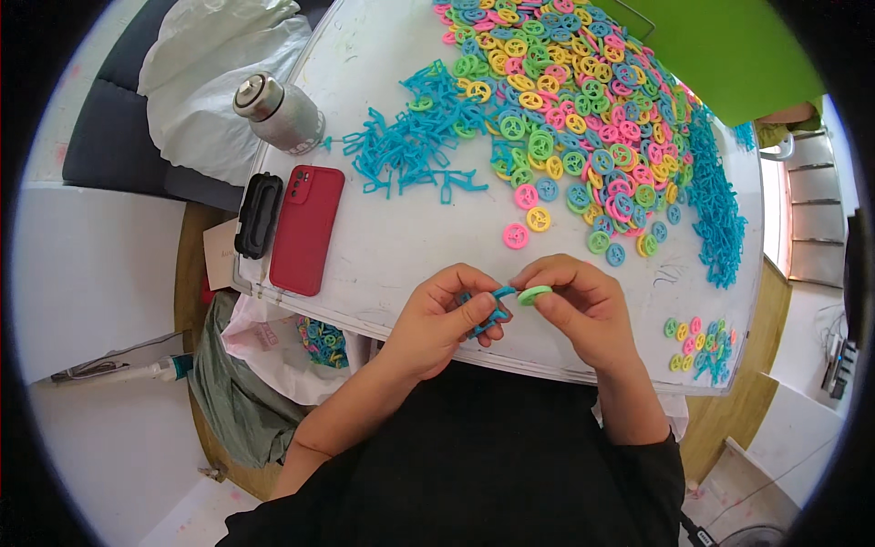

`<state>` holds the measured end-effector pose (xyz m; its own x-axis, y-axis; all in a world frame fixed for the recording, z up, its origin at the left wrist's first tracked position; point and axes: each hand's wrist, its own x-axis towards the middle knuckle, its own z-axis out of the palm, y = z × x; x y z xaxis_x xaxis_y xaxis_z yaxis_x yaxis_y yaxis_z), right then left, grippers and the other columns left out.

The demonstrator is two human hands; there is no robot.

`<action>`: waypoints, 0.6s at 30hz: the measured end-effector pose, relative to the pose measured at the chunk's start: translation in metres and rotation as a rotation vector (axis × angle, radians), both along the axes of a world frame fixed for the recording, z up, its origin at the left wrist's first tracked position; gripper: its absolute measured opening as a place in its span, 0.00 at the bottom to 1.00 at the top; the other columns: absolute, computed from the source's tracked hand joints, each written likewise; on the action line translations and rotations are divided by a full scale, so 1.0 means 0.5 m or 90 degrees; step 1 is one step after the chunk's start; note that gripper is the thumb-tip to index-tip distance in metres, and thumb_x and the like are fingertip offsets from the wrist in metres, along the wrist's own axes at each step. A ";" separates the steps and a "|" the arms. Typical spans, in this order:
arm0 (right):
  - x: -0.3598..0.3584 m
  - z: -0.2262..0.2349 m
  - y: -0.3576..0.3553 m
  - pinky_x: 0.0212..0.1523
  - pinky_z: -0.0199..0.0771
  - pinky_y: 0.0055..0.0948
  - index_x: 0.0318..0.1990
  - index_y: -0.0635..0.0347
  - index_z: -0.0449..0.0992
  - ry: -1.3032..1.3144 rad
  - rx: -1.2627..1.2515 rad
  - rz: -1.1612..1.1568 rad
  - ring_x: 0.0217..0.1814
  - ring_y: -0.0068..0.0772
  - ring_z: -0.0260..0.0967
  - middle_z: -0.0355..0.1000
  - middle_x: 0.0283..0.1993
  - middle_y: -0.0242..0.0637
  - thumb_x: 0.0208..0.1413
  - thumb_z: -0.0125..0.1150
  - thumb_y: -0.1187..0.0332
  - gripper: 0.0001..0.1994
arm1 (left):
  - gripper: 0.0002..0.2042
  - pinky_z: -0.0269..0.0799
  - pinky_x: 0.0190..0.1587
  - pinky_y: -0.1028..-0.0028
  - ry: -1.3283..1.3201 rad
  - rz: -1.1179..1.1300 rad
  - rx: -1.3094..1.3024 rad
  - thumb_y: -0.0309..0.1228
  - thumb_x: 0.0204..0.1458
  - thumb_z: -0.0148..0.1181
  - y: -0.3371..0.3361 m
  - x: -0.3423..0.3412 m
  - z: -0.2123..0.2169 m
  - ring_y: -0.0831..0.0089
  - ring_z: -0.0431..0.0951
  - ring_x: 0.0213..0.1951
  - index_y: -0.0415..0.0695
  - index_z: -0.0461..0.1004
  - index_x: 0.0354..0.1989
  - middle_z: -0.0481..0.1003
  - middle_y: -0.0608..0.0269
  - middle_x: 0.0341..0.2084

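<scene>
Close to the table's near edge, my left hand (453, 314) pinches a small blue plastic piece (499, 314) with an open frame shape. My right hand (583, 305) grips a light green plastic wheel (532, 294) between thumb and fingers. Wheel and blue piece meet or nearly meet between my hands; I cannot tell if they are joined. Beyond them spreads a large heap of small spoked wheels (583, 118) in pink, yellow, green and blue. Left of that heap lies a pile of blue plastic pieces (410, 132), and another blue pile (715, 201) runs along the right side.
On the left of the white table (365, 251) are a red phone (307, 230), a black case (259, 216) and a metal bottle (281, 114). A small group of wheels and blue parts (700, 345) sits near the right corner. Below left hangs a bag (273, 351) with colourful parts.
</scene>
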<state>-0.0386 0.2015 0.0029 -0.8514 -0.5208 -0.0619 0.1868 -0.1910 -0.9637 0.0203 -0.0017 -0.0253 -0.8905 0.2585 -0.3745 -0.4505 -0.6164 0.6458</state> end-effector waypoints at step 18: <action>0.033 -0.013 -0.025 0.42 0.75 0.24 0.41 0.63 0.74 -0.166 0.035 -0.109 0.39 0.21 0.73 0.77 0.37 0.34 0.63 0.59 0.71 0.05 | 0.07 0.74 0.32 0.79 0.257 0.001 -0.429 0.23 0.57 0.63 0.019 0.015 0.023 0.76 0.81 0.31 0.39 0.71 0.40 0.78 0.60 0.33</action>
